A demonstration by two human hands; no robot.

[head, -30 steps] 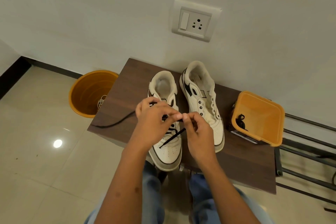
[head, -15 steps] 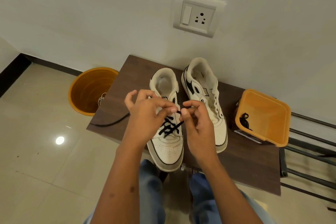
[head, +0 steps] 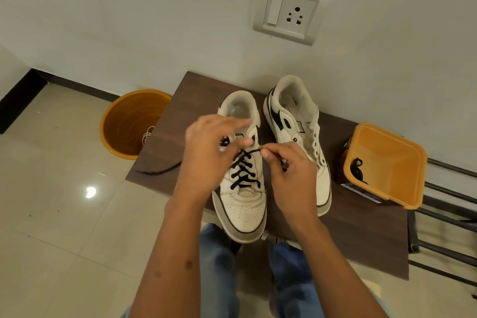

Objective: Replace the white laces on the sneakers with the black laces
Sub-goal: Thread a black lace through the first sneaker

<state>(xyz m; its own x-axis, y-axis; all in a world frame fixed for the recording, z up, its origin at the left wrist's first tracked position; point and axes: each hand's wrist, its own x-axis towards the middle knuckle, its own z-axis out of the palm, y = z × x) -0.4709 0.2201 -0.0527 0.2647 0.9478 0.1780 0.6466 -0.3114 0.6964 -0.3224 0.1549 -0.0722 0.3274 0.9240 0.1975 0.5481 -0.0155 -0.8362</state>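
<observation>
Your right hand (head: 289,175) pinches the thin, limp black lace (head: 244,170) over the white leather sneaker (head: 242,204) at the brown wooden bench's (head: 361,240) front edge, left hand (head: 209,157) loose-fingered above; grip its stiff tip.

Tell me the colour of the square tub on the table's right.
Orange, clearest in the head view.
</observation>
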